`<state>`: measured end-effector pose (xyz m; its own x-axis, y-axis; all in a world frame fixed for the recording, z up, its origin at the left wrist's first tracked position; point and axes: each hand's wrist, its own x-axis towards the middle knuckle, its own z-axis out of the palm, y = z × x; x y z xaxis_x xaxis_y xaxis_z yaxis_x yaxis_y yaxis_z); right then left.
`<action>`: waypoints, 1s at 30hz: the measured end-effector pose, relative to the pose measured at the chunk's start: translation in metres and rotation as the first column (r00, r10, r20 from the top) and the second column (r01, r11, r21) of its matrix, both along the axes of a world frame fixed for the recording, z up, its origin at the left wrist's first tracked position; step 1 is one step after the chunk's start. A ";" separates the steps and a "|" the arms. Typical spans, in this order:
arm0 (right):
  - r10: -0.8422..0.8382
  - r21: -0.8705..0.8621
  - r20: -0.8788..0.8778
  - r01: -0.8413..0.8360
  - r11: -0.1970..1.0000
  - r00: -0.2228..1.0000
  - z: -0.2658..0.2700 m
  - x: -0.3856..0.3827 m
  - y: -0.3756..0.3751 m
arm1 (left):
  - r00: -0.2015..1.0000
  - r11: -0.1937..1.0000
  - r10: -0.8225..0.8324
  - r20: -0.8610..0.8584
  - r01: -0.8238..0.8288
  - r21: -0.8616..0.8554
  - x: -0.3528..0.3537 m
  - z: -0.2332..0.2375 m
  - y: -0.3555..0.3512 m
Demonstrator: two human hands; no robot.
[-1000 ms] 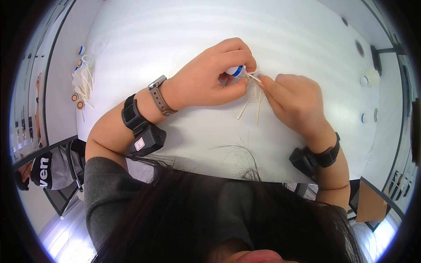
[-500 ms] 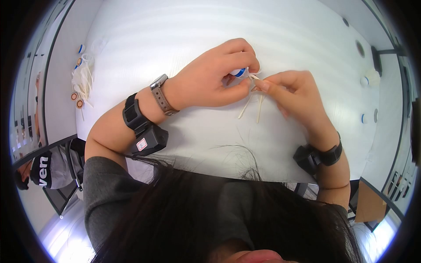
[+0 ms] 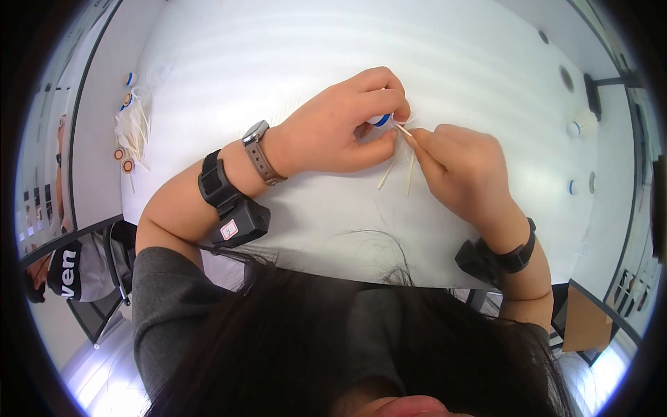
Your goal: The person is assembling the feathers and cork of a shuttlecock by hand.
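My left hand [image 3: 358, 124] is closed around a shuttlecock, whose white head with a blue band [image 3: 380, 120] peeks out between the fingers. Thin pale feather shafts come out of it, two of them [image 3: 386, 174] pointing down toward me. Pinched between thumb and fingers of my right hand [image 3: 458, 163] is another pale shaft [image 3: 404, 130], its far end close to my left fingertips. My fingers hide most of the shuttlecock.
On the left of the white table [image 3: 313, 229] lies a heap of pale shafts and white bits [image 3: 132, 132] with several round heads [image 3: 128, 166]. A shuttlecock [image 3: 585, 126] and a small blue-banded piece [image 3: 572, 187] lie at the right.
My right hand has turned, its back now facing up more, and still pinches the shaft. My left hand has barely shifted and keeps its hold.
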<state>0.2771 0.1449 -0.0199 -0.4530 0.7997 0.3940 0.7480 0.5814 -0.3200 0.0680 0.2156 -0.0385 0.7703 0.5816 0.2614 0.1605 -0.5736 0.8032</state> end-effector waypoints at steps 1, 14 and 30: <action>-0.010 -0.069 -0.085 0.004 0.998 0.996 0.000 0.000 0.001 | 1.000 1.000 -0.002 0.005 0.002 0.010 0.000 0.000 0.000; -0.402 -0.793 -0.442 -0.139 0.594 0.802 0.001 0.006 0.015 | 1.000 0.999 0.004 0.000 -0.004 0.041 0.002 0.001 -0.001; -0.474 -0.849 -0.456 -0.208 0.486 0.753 0.009 0.003 0.018 | 1.000 0.998 -0.010 -0.026 0.012 0.063 0.004 0.001 -0.002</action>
